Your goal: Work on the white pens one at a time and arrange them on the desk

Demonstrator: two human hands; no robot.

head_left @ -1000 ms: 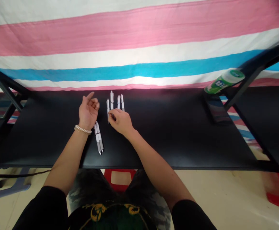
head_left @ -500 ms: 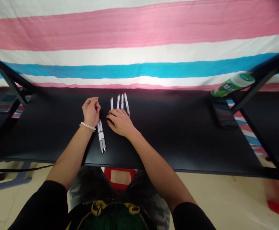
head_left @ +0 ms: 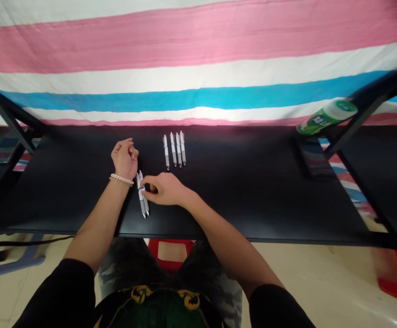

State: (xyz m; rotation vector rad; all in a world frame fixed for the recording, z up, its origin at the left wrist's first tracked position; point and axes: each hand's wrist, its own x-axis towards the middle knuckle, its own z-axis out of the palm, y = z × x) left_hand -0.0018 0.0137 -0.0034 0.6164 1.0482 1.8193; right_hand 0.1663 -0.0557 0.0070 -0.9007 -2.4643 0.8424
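Note:
Two white pens with grey grips [head_left: 143, 200] lie side by side on the black table [head_left: 253, 191], tips toward the front edge. My right hand [head_left: 162, 187] reaches over them from the right, thumb and forefinger apart at the upper part of the right-hand pen. My left hand [head_left: 125, 158] rests on its side just above and left of these pens, its fingers curled loosely with nothing visible in them. Farther back, several similar pens [head_left: 173, 148] lie in a row, roughly parallel, the leftmost slightly apart from the others.
At the back right a green and white canister [head_left: 326, 117] stands near a black metal frame [head_left: 362, 107]. A striped cloth [head_left: 198, 45] hangs behind the table. Below the front edge is a red stool [head_left: 171, 253].
My right hand has moved from the back row toward me and left, to the two nearer pens. The back row is now uncovered, its leftmost pens closer to the others.

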